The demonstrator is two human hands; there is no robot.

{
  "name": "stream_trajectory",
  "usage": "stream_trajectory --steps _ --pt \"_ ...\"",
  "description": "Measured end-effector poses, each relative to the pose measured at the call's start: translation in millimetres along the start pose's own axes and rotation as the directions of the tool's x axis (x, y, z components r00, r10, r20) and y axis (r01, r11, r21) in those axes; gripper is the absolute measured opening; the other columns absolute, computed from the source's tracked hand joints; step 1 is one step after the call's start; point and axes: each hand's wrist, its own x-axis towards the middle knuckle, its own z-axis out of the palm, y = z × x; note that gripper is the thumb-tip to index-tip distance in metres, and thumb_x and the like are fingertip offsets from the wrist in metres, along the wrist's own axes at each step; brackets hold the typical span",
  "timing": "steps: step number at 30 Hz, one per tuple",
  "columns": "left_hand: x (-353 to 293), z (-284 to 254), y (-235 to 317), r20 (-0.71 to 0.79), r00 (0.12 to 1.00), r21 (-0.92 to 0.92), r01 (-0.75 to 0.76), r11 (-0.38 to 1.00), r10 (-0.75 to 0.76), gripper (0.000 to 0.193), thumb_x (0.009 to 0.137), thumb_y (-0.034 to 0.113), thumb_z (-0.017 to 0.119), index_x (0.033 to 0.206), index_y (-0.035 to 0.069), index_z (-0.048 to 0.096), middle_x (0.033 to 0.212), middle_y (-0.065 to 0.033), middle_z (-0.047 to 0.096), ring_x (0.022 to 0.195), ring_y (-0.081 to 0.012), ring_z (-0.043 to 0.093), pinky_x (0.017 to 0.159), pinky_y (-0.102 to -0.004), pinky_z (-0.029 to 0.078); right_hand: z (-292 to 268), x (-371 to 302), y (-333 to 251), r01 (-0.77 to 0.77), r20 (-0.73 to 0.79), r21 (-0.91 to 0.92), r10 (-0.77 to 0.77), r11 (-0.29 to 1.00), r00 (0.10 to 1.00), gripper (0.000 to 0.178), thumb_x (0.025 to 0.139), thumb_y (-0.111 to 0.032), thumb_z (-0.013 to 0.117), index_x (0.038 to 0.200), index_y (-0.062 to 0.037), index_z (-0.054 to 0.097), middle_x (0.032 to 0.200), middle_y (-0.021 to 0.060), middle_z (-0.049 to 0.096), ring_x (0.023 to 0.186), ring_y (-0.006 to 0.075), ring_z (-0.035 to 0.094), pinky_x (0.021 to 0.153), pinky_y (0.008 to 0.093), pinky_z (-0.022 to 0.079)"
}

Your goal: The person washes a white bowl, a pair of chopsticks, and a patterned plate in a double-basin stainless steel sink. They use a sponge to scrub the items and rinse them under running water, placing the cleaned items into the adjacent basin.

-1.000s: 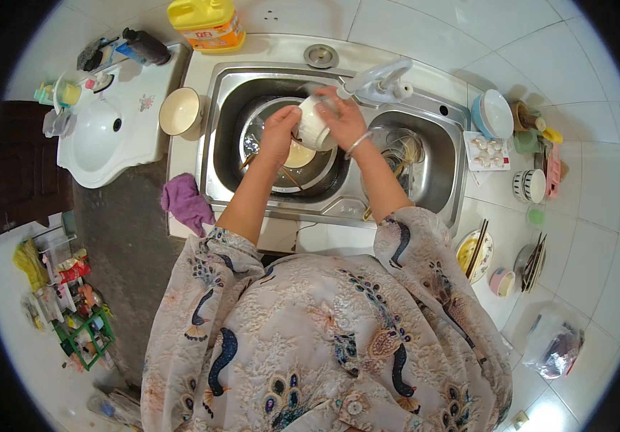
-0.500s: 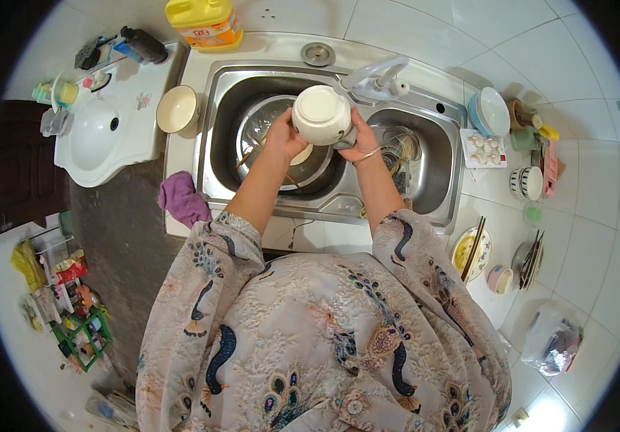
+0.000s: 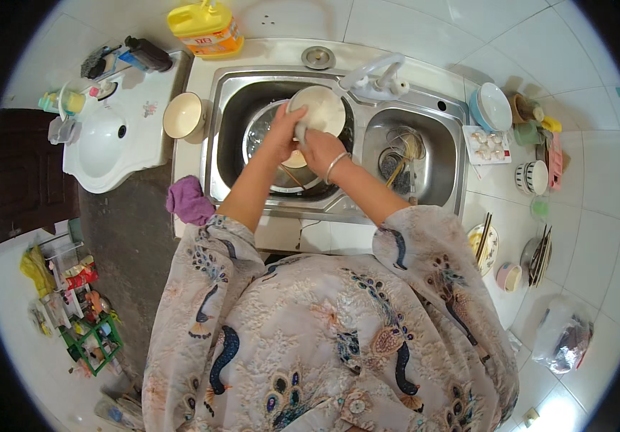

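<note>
A cream-white bowl (image 3: 326, 108) is held over the left sink basin (image 3: 225, 108), tilted, its inside apparently upward. My left hand (image 3: 280, 137) grips its left side, thumb over the rim. With closed fingers, my right hand (image 3: 322, 154) presses a small grey cloth or sponge (image 3: 300, 132) against the bowl's near-left edge. Beneath both hands, a round metal basin (image 3: 255, 128) with water sits in the sink. Another pale dish (image 3: 295, 160) and a chopstick (image 3: 292, 177) show inside it, partly hidden by my wrists.
Wire strainers (image 3: 405, 147) lie in the right sink, below the white faucet (image 3: 375, 75). A cream bowl (image 3: 184, 115) and purple cloth (image 3: 190, 201) are left. On the right stand a blue-white bowl (image 3: 493, 108), an egg tray (image 3: 488, 145) and a plate with chopsticks (image 3: 488, 252).
The bowl has turned from base-up to apparently inside-up. My right hand has moved left with the grey cloth, from the bowl's right side to its near-left edge, close to my left hand.
</note>
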Motion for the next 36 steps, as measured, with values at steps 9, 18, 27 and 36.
stream_trajectory --steps 9,18,27,36 --pt "-20 0 -2 -0.057 0.998 -0.140 -0.033 0.990 0.025 0.053 0.080 0.035 0.057 0.124 0.016 0.036 0.115 -0.0059 0.046 0.103 -0.0234 0.049 0.074 -0.0454 0.048 6 1 -13 0.071 -0.166 -0.089 -0.085 0.994 0.982 0.012 0.077 -0.018 0.053 0.084 -0.0092 0.055 0.073 0.0123 0.061 0.073 0.0294 0.060 0.075 0.0421 0.046" --pt "-15 -18 9 0.060 0.978 0.055 0.199 0.978 -0.202 0.052 0.079 0.033 0.058 0.124 0.020 0.036 0.118 -0.0079 0.044 0.105 -0.0252 0.048 0.078 -0.0447 0.048 -1 -11 32 0.351 -0.044 -0.125 -0.359 0.928 0.932 0.019 0.076 -0.018 0.054 0.090 -0.0070 0.057 0.078 0.0126 0.061 0.070 0.0339 0.058 0.062 0.0430 0.047" --pt "-2 -45 -3 0.211 0.899 0.037 0.384 0.923 -0.383 0.051 0.082 0.046 0.047 0.120 0.011 0.045 0.112 -0.0094 0.054 0.103 -0.0288 0.053 0.086 -0.0492 0.043 -10 -18 41 0.559 0.009 -0.158 -0.565 0.814 0.825 0.015 0.077 -0.024 0.057 0.079 -0.0085 0.057 0.070 0.0101 0.059 0.068 0.0329 0.058 0.066 0.0413 0.046" --pt "3 -7 -28 0.325 0.943 -0.677 0.179 0.714 0.072 0.041 0.088 0.037 0.044 0.121 0.011 0.047 0.124 -0.0082 0.048 0.115 -0.0253 0.045 0.096 -0.0439 0.036 -25 22 58 -0.164 0.268 0.959 0.562 -0.229 0.783 0.046 0.082 -0.042 0.057 0.105 -0.0021 0.056 0.097 0.0088 0.062 0.083 0.0233 0.061 0.071 0.0370 0.049"
